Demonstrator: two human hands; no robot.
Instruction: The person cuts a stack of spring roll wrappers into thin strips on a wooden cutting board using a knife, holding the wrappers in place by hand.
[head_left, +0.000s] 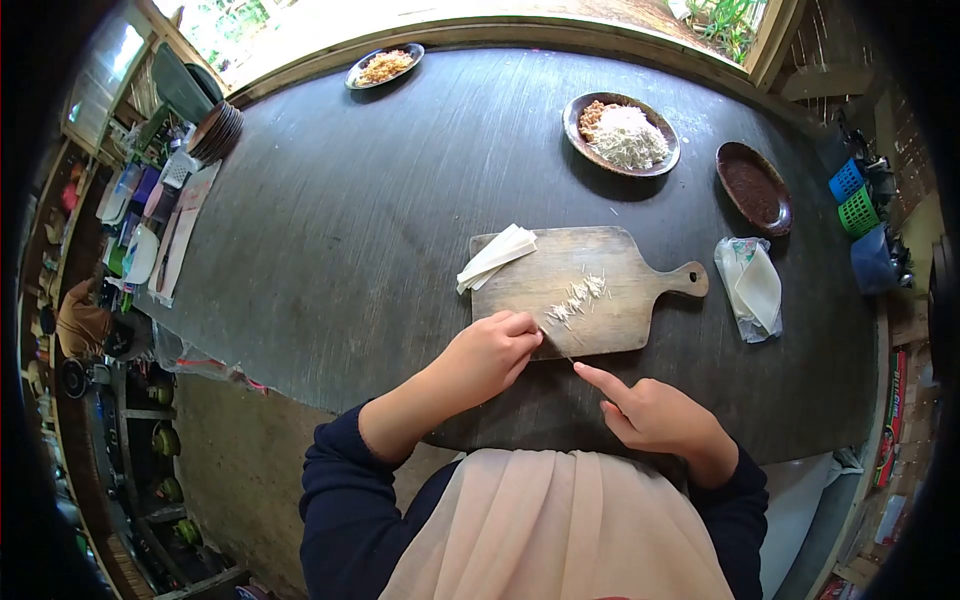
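Note:
A wooden cutting board (600,255) with a handle lies in front of me. Folded white strips (500,255), like thin wrapper sheets, rest on its upper left corner. Fine white shreds (578,298) are scattered over its lower middle. My left hand (492,355) is closed, its fingertips pressed down at the board's lower left edge; what they pinch is mostly hidden. My right hand (655,412) grips a knife, index finger stretched along it. The knife's thin blade (556,344) points up-left, close beside my left fingertips. Its handle is hidden in my palm.
Beyond the board stands a plate (672,160) of white shreds and brown pieces. An oval dish (783,215) of dark brown stuff and a plastic packet (748,300) with a white sheet lie right. Another plate (352,80) is far back. Stacked brown plates (215,132) stand left.

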